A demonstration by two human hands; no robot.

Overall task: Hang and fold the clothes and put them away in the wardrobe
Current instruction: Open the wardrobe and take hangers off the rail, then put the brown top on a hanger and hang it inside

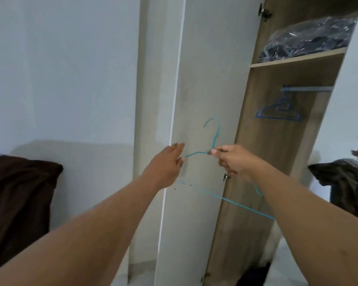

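At frame centre, the right hand (230,159) pinched the neck of a teal wire hanger (212,141), while the left hand (165,166), fingers relaxed, touched its shoulder. So thin a wire could twist or slip free, or snag the open wardrobe door (205,79).

Thin teal wire hanger (196,154); matt wood-grain wardrobe (277,141); glossy plastic bag (310,36).
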